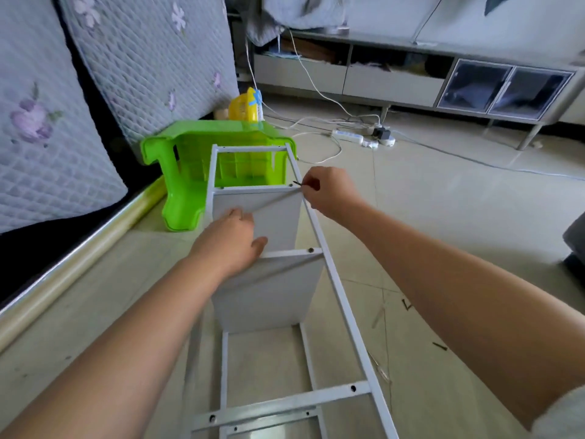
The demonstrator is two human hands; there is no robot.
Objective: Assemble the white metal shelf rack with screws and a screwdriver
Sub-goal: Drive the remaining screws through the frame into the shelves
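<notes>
From my remote seat, the overturned bright green plastic stool (202, 172) props the white metal shelf rack (269, 280) lying on the tiled floor. My left hand (232, 242) rests on a shelf panel, fingers relaxed; my right hand (329, 191) pinches a small dark screw (297, 183) at the rail. Two panels look seated; lower holes remain empty, so I judge it roughly half done.

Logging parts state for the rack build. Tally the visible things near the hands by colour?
White: 2, the shelf rack and the power strip
Green: 1, the plastic stool
Yellow: 1, a plastic item behind the stool
Dark: 2, a screw pinched by the right hand, and a loose one on the floor
Total: 6
</notes>
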